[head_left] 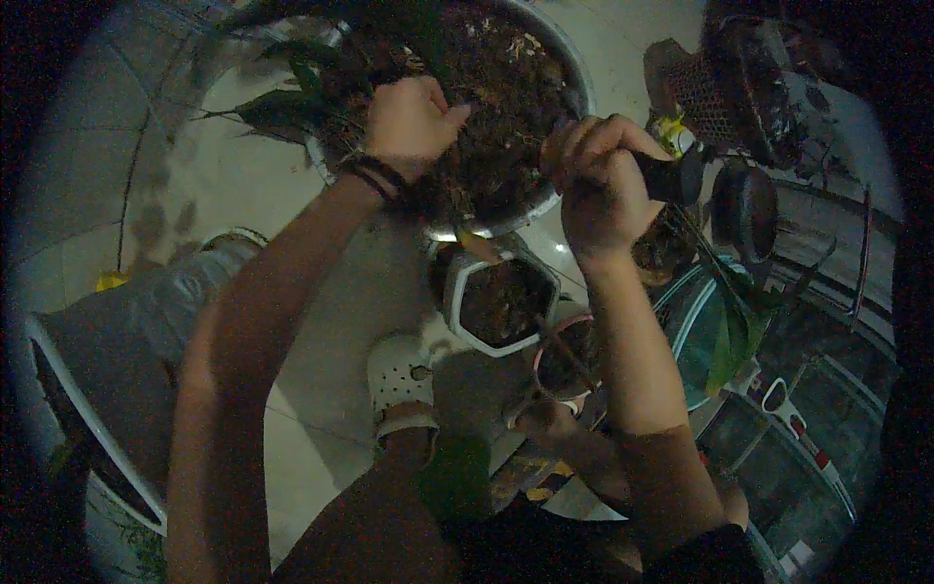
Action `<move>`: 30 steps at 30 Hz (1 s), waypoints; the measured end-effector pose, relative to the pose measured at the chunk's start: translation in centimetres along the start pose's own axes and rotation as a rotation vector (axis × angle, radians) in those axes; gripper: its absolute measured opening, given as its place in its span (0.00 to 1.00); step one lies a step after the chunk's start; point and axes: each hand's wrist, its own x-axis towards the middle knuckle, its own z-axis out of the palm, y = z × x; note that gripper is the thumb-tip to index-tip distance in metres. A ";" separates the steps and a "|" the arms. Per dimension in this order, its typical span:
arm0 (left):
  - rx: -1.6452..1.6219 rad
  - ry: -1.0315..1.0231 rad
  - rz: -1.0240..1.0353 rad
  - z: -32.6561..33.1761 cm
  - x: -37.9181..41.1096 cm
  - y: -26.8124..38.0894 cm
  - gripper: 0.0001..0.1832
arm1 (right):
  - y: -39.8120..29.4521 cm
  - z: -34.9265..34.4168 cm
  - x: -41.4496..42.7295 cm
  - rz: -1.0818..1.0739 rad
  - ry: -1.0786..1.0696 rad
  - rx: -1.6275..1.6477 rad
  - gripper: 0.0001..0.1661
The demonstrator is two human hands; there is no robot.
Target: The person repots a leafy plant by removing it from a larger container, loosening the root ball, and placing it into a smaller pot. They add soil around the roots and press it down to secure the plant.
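A large round pot (576, 66) with a shiny pale rim, filled with dark soil (503, 124) and dry bits, stands before me. Over its soil my left hand (412, 120) is curled, dark bands at the wrist. Broad green leaves (277, 113) spread beside that hand; whether its fingers hold a stem is hidden. At the pot's right edge my right hand (606, 175) is closed around a black handle (668, 179), whose thick end sticks out to the right. The handle's other end is hidden by my fingers.
Below the big pot stand a white hexagonal pot (454, 306) with soil and a smaller pink-rimmed pot (538, 365). Teal-edged glass panels (693, 292) and a long green leaf (733, 336) lie right. A white clog (398, 372) is on my foot. A grey container (95, 343) stands left.
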 end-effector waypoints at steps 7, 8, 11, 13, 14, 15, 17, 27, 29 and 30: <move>-0.024 -0.009 -0.015 0.6 0.2 -1.2 0.14 | -5.2 0.2 2.2 0.045 0.023 0.203 0.11; -0.044 -0.007 -0.018 0.4 0.2 -1.3 0.14 | -7.1 -0.3 3.0 0.018 -0.062 0.206 0.12; 0.001 0.013 -0.028 0.6 0.4 -0.7 0.14 | -12.0 -2.1 5.2 0.100 -0.301 0.160 0.12; -0.015 0.007 -0.038 0.3 0.2 -0.5 0.14 | -11.1 -1.0 4.5 0.101 -0.187 0.161 0.11; -0.022 0.006 -0.044 0.1 0.0 -0.6 0.14 | -9.9 -0.3 4.0 0.108 -0.101 0.155 0.11; -0.025 0.005 -0.038 0.4 0.0 -0.6 0.14 | -5.9 0.2 2.2 0.123 0.052 0.125 0.11; -0.036 0.003 -0.027 1.1 0.1 -0.6 0.14 | -1.4 0.6 0.2 0.133 0.207 0.082 0.12; 0.037 0.028 -0.052 -0.1 0.1 -1.7 0.16 | -5.4 -4.0 4.1 0.034 -0.012 0.275 0.14; 0.100 0.018 -0.045 -1.0 0.0 -1.3 0.15 | -5.0 -4.3 4.7 -0.025 0.044 0.240 0.15; 0.015 0.016 -0.073 -1.5 0.1 -1.4 0.15 | -4.5 -4.0 4.8 -0.056 0.091 0.217 0.15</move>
